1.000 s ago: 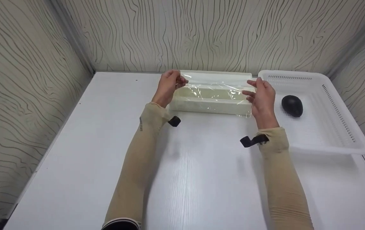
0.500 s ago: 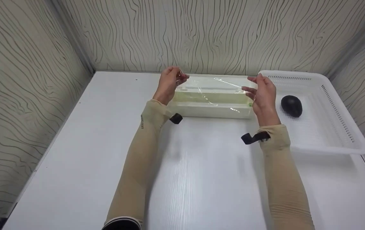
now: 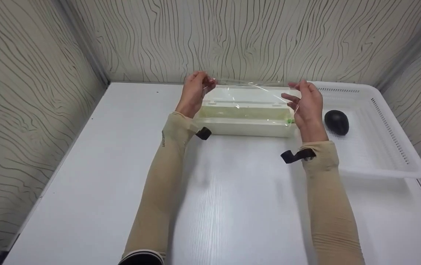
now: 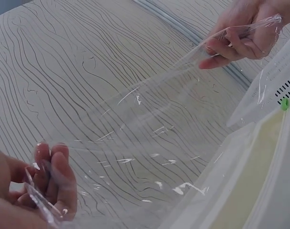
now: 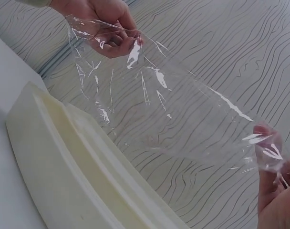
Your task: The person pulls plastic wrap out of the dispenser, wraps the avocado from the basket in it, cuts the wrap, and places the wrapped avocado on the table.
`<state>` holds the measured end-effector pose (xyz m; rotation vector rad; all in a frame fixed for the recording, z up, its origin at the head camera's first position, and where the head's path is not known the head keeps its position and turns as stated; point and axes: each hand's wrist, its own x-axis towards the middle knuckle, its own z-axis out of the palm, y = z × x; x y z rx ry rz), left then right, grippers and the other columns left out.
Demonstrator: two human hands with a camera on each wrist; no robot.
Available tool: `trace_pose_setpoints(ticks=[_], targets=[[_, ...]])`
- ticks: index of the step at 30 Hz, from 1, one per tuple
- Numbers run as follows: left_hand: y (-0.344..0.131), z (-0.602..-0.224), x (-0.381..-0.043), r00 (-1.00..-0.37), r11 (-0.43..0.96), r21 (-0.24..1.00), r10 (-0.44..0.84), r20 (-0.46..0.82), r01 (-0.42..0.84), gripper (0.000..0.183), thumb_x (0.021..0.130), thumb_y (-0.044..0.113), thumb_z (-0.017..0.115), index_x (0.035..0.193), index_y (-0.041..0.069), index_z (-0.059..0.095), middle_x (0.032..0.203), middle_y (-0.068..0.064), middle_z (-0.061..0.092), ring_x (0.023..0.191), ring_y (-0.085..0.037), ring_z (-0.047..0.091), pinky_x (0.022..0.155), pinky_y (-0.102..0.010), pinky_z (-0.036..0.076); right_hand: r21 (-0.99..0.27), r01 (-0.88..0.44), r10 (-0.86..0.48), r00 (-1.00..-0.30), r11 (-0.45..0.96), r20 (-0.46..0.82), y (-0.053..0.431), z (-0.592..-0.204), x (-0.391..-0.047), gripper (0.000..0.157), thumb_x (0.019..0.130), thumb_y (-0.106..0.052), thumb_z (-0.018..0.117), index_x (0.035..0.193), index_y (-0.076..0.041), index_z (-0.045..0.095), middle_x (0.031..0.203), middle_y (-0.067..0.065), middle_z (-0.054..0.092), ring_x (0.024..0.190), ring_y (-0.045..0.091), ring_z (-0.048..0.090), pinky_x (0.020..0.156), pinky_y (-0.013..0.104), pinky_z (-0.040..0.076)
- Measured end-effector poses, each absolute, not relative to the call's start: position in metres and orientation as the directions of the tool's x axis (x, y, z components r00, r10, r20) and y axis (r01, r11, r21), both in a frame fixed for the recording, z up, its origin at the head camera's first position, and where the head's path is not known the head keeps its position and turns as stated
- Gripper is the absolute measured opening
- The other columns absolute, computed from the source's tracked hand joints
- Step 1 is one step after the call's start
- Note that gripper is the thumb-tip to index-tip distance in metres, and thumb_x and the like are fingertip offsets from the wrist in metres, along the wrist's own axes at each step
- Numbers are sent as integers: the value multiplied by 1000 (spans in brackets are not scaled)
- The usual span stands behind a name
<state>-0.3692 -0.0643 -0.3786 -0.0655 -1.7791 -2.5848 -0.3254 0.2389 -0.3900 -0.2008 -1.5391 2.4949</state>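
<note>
A sheet of clear plastic wrap point(image 4: 140, 129) is stretched between both hands above a long, pale dispenser box point(image 3: 247, 129). My left hand point(image 3: 193, 94) pinches the sheet's left edge between thumb and fingers. At the other edge my right hand point(image 3: 308, 106) pinches it the same way, with some fingers spread behind the film. The box's lid point(image 3: 239, 95) is raised at the back, and a yellowish inside shows below it. A small green piece point(image 4: 284, 104) sits at the box's right end. In the right wrist view, wrinkles and glare run through the plastic wrap point(image 5: 183, 114).
A white plastic basket point(image 3: 379, 171) with slotted sides stands to the right, with a dark egg-shaped object point(image 3: 336, 122) in it. Patterned wall panels point(image 3: 247, 40) rise behind the white table point(image 3: 232, 206). Black straps hang at both wrists.
Both hands have risen and moved slightly away, lifting the plastic wrap higher above the box. The right hand has shifted a little to the right. More of the box's inside shows.
</note>
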Motion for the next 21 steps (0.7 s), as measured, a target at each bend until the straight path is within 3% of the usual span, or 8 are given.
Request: trace_pose_setpoints(ticks=[11,16,21], targets=[[-61,-363,-364,-997,-409,911,20,71,57,22,112,11,43,100,-4,55,89,-8,63,86,-19,67,80,-25,58,-888,-113,254,-967,-445,-5,244,-376,-319,28,108,-30,54,93,-6,54,115,4,65,64,19,69,49,18,46],[-63,-361,-355,-994,-382,921,40,99,76,25,112,11,44,92,2,57,86,-7,63,85,-19,68,80,-26,58,-921,-120,251,-968,-370,25,246,-373,-307,28,109,-31,53,96,-6,54,117,5,65,58,15,63,48,17,46],[-75,-367,-332,-990,-291,953,83,110,82,23,112,15,46,94,7,57,87,-5,62,86,-18,68,84,-28,58,-954,-113,217,-975,-279,52,248,-377,-287,29,108,-33,54,101,-5,55,118,5,66,53,11,57,48,17,45]])
